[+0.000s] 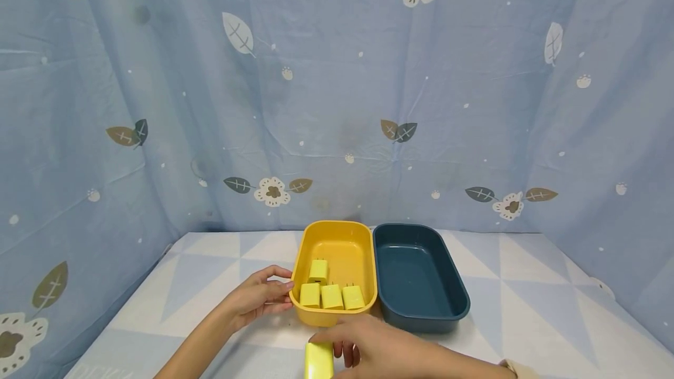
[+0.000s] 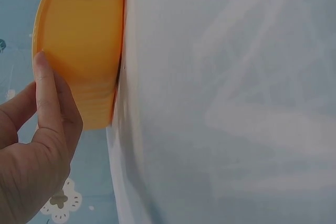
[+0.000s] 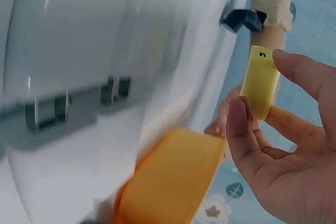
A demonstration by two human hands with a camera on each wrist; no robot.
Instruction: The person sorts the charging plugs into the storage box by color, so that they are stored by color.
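Nearest to the camera, at the lower edge of the head view, is one yellow adapter (image 1: 319, 361), which the right hand (image 1: 379, 347) grips with its fingertips. It is located at 6 o'clock from the yellow tray (image 1: 342, 241), outside of it. Its long axis runs about from 12 to 6 o'clock in the head view, where the picture cuts its near end. In the right wrist view it leans slightly, from 1 to 7 o'clock, and a small port shows at its upper end.

Inside the yellow tray there are four similar adapters (image 1: 332, 297): three make a row at the 6 o'clock end, and one lies behind the row; on this one, the prongs point to 12 o'clock.

The left hand (image 1: 263, 296), its fingers rather straight, touches the tray at its 8 o'clock side. A dark blue tray (image 1: 421, 285) stands just beside, at 3 o'clock, on the same surface (image 1: 532, 314).
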